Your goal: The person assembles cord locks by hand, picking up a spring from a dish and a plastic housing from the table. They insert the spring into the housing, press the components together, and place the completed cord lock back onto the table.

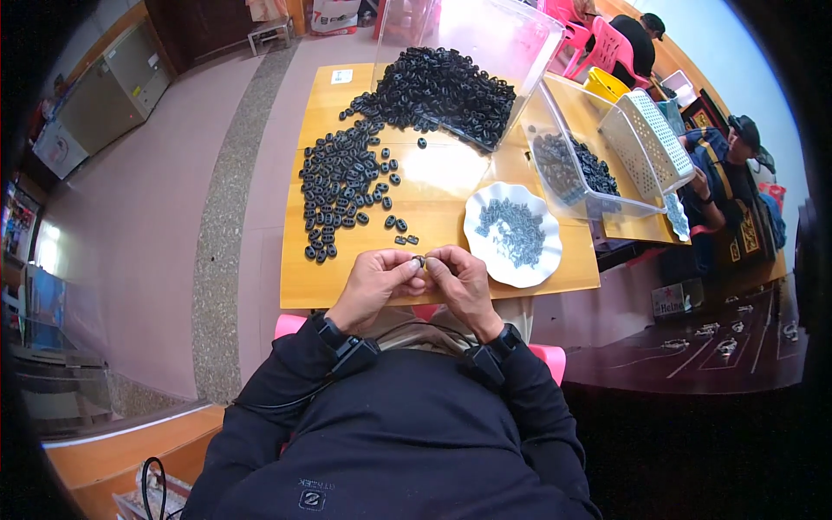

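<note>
Near the front edge of the table, my left hand and my right hand meet fingertip to fingertip. Between them they pinch a small dark piece, partly hidden by the fingers. Just beyond lie two small black pieces, apart from the rest. A spread of black oval pieces with two holes covers the table's left part. To the right of my right hand sits a white scalloped plate holding many tiny grey bits, too small to make out.
A clear plastic box lies tipped at the back, black pieces spilling from it. Right of it stand another clear bin, a white perforated basket and a yellow basin. A person sits at the right.
</note>
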Action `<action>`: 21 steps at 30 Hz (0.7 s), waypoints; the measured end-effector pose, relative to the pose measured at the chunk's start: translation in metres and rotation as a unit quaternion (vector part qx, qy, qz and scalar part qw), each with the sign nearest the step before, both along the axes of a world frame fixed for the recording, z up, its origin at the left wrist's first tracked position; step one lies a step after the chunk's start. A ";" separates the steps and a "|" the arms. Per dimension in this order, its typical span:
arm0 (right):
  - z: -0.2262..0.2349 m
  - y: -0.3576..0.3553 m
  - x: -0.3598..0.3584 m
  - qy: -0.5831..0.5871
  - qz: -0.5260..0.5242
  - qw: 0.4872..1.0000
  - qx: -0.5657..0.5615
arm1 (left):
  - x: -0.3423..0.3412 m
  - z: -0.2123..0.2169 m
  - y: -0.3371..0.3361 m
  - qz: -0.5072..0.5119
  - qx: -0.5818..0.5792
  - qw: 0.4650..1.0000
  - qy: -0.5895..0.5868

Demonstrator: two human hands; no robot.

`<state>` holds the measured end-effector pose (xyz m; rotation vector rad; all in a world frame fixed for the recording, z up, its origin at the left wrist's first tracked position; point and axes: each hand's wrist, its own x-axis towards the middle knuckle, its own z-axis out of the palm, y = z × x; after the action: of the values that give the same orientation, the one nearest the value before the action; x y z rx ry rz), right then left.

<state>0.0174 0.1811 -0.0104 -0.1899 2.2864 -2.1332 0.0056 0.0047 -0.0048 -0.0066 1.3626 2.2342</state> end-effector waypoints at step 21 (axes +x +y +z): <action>0.000 -0.002 -0.001 0.040 0.004 0.999 0.032 | -0.001 -0.001 -0.001 -0.013 0.001 1.000 0.004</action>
<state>0.0160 0.1790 -0.0108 -0.2883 2.3884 -2.0819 0.0042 0.0039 -0.0061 0.0206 1.3578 2.2149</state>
